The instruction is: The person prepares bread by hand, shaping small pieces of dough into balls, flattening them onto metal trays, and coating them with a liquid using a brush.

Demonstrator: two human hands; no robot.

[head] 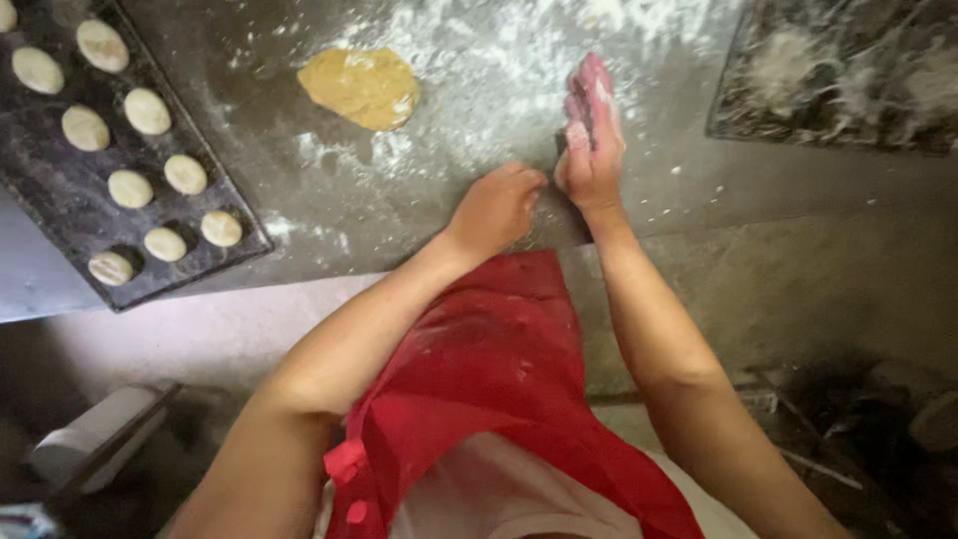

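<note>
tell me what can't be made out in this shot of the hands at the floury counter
Head view only:
- Left hand: curled knuckles-up, so whatever is under the fingers is hidden.
- Right hand: edge-on and floured; palm side unseen.
- Baking tray of dough rounds: cut off by the left and top edges.
- Dark floured board: cut by the top-right corner, blurred.

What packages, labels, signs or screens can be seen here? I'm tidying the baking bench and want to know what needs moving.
No clear package, label, sign or screen shows.
Bottom left corner: a small bluish, partly cut-off item, too blurred to tell whether it is a package.
The floured grey worktop bears only a flat yellowish dough piece, a dark tray of round pale dough pieces and a dark floured tray.
</note>
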